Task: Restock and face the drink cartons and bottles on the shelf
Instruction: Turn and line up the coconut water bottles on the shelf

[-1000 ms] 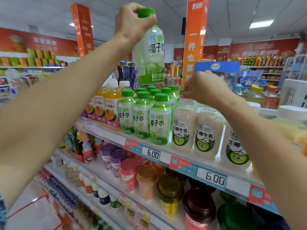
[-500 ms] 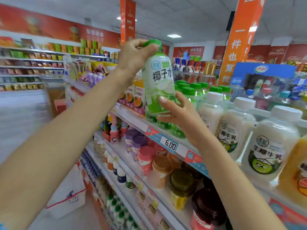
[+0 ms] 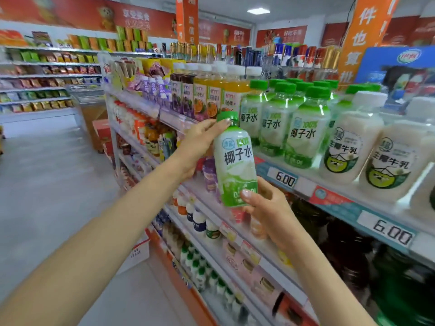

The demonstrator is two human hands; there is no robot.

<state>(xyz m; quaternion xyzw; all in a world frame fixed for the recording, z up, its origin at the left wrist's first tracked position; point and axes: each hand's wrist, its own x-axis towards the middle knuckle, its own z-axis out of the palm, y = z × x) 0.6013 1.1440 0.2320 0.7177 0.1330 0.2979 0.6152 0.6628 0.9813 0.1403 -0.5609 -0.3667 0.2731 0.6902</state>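
We hold a green-capped coconut water bottle (image 3: 235,165) upright, just off the edge of the top shelf (image 3: 304,184) and below the matching bottles (image 3: 303,135) standing there. Our left hand (image 3: 200,147) curls its fingers round the neck, and our right hand (image 3: 268,204) pinches the base, thumb in front.

Below the held bottle (image 3: 235,161), lower-shelf bottles (image 3: 197,271) blur (labels unreadable); far right of it, the edge crops a white bottle (image 3: 426,208).

An orange banner (image 3: 362,38) hangs at the right; snack packets (image 3: 47,78) line the far racks under a ceiling light (image 3: 258,11).
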